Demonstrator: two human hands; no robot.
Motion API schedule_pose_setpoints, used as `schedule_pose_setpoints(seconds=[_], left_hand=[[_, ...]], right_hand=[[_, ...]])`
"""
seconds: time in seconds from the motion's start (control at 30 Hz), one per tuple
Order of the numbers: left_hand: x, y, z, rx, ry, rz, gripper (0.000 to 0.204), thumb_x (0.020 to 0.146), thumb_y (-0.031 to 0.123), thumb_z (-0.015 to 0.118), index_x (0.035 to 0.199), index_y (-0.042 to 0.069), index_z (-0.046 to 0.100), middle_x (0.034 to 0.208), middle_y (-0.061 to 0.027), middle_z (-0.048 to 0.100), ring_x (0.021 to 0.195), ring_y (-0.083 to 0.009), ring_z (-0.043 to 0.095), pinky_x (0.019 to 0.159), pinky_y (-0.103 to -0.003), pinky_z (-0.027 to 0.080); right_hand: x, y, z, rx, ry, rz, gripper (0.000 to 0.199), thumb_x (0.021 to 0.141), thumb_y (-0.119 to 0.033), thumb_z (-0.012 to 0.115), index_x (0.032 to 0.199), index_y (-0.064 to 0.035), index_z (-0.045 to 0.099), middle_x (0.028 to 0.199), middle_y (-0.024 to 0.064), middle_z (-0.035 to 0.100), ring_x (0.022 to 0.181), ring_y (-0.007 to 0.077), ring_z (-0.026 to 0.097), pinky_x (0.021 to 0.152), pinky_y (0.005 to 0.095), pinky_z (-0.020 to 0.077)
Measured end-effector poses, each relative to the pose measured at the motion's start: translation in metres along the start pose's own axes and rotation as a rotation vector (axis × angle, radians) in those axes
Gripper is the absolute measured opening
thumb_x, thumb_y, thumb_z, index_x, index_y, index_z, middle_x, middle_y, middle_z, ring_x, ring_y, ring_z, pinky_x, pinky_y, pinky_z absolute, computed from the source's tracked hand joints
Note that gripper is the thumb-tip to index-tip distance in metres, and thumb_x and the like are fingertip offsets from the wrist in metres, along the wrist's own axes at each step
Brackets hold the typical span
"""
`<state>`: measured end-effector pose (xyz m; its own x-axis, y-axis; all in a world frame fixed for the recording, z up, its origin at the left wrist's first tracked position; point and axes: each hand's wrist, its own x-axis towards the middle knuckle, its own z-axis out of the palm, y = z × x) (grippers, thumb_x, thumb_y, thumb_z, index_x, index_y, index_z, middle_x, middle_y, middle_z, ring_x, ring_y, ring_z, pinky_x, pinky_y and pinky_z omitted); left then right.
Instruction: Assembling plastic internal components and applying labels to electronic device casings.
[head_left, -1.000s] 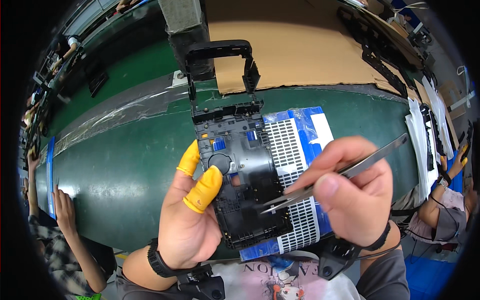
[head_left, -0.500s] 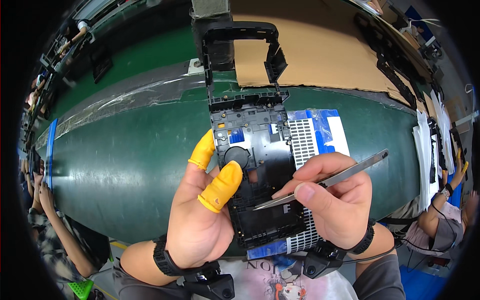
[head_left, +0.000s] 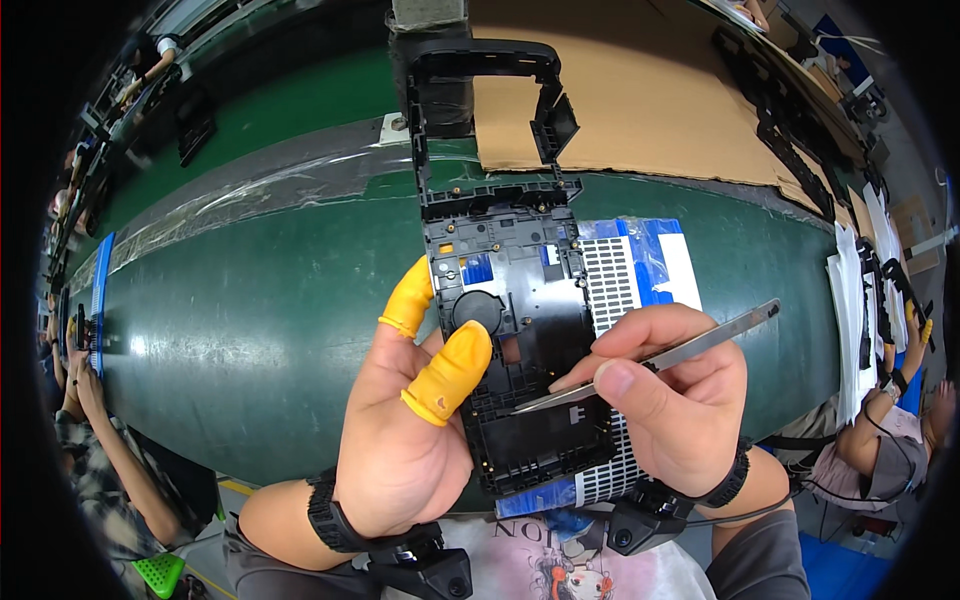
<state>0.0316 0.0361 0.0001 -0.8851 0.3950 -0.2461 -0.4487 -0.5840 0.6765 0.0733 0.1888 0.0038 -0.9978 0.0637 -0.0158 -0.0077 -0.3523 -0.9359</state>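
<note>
1. Green conveyor belt (head_left: 250, 330), cardboard sheet (head_left: 640, 90) beyond.
2. My left hand (head_left: 400, 440) grips black plastic frame (head_left: 520, 330) over the belt, yellow-capped fingers (head_left: 450, 370) pressed on it.
3. My right hand (head_left: 670, 400) pinches tweezers (head_left: 650, 362), tip on frame.

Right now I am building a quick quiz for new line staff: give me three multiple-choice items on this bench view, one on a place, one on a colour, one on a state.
1. Where do the tweezers' tips rest?
A. on the black plastic frame
B. on the cardboard
C. on the green belt

2. What colour are the finger cots on the left hand?
A. blue
B. yellow
C. white

3. How is the frame held?
A. lying free
B. gripped by the left hand
C. hanging from a hook

Answers:
1 A, the tweezers in the right hand point onto the black plastic frame.
2 B, two yellow finger cots.
3 B, the left hand grips the frame's left edge.
</note>
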Motion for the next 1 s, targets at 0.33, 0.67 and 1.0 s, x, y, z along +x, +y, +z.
schedule_pose_setpoints(seconds=[0.33, 0.67, 1.0], left_hand=[[-0.002, 0.004, 0.004, -0.077, -0.007, -0.024, 0.051, 0.077, 0.008, 0.054, 0.123, 0.009, 0.031, 0.108, -0.0065, 0.047, 0.096, -0.0166, 0.047, 0.084, -0.032, 0.040], [-0.001, 0.007, -0.003, 0.146, -0.048, 0.166, 0.084, 0.057, -0.014, 0.052, 0.129, 0.008, 0.016, 0.115, -0.0123, 0.041, 0.106, -0.0230, 0.043, 0.089, -0.036, 0.037], [0.007, 0.010, 0.002, -0.019, 0.111, 0.285, 0.039, 0.088, 0.025, 0.036, 0.122, 0.005, 0.034, 0.113, -0.0083, 0.048, 0.102, -0.0209, 0.047, 0.089, -0.036, 0.037]], right_hand=[[0.001, 0.000, 0.002, -0.020, 0.010, 0.019, 0.018, 0.075, 0.002, 0.056, 0.092, 0.0049, 0.052, 0.082, 0.0094, 0.058, 0.073, 0.0105, 0.057, 0.064, 0.0188, 0.0446], [0.010, -0.023, -0.022, 0.046, 0.167, -0.067, 0.015, 0.076, -0.006, 0.057, 0.088, 0.0009, 0.052, 0.069, 0.0079, 0.059, 0.050, 0.0048, 0.046, 0.042, 0.0153, 0.0303], [0.017, 0.006, -0.048, -0.148, 0.237, 0.079, 0.012, 0.075, -0.002, 0.056, 0.087, 0.0010, 0.054, 0.067, 0.0043, 0.058, 0.052, 0.0034, 0.048, 0.045, 0.0146, 0.0354]])
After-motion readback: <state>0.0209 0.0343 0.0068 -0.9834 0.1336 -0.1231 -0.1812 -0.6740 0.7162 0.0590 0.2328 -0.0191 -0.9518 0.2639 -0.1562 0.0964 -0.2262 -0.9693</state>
